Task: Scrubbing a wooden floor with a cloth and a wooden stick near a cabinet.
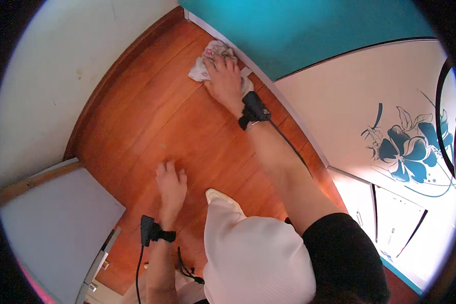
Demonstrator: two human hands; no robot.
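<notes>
My right hand [226, 79] lies spread on a crumpled white cloth [199, 70] with pink and dark marks. It presses the cloth to the reddish-brown wood plank floor [136, 114], close beside the base of the teal wardrobe panel. My left hand [171, 184] is lower in the view, over the floor, with its fingers apart and nothing in it. Whether its fingertips touch the floor I cannot tell. Each wrist wears a black strap with a small black device and a cable.
A dark wood skirting board [110, 76] runs along the white wall at the left. A grey-topped cabinet [60, 228] stands lower left. Along the right are a teal panel [307, 30] and a pale panel with a flower print [326, 95]. My knee and light shoe [216, 194] are near the bottom.
</notes>
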